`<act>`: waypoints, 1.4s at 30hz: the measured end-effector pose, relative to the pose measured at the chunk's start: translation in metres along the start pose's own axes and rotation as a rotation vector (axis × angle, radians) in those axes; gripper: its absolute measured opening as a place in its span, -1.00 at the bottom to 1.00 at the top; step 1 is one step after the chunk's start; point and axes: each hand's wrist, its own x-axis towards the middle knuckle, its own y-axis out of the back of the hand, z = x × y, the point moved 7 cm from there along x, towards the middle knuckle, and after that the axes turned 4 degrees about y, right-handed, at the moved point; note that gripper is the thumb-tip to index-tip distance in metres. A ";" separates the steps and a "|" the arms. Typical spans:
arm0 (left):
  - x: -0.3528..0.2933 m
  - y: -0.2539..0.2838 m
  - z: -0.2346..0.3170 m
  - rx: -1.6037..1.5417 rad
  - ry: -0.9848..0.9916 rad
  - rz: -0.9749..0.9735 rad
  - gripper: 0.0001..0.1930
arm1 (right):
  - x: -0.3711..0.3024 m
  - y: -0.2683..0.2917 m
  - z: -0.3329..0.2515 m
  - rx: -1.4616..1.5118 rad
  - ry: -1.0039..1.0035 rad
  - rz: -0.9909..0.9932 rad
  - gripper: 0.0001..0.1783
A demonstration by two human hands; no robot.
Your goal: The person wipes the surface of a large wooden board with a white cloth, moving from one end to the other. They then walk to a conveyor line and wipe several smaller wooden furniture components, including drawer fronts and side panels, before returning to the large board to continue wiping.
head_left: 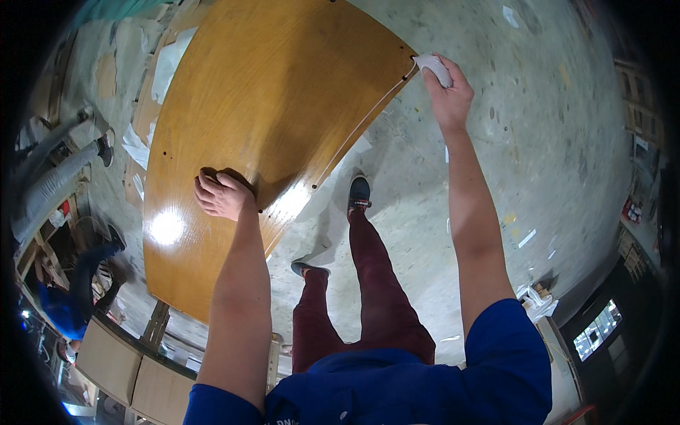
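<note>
A large glossy wooden panel (283, 78) with a curved outline and small dark spots along its margins fills the upper left. My left hand (228, 198) lies on its lower part, fingers spread, with a dark patch beside it that may be shadow or reflection. At the panel's far right corner, my right hand (455, 99) grips a whitish wadded cloth (433, 69), which touches the edge there. A thin pale line (361, 122) runs along the right edge below the cloth; whether it is a cord or a groove, I cannot tell.
My shoes stand on the stained concrete floor (567, 156) beside the panel. Two other people (88, 276) are at the left. Light wooden boards (117, 354) stand at the lower left. White plastic (540, 303) lies at the right, and paper scraps dot the floor.
</note>
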 end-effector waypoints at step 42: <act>0.008 0.006 0.001 0.007 0.027 -0.114 -0.48 | 0.131 -0.194 -0.104 -0.107 0.250 -0.357 -0.66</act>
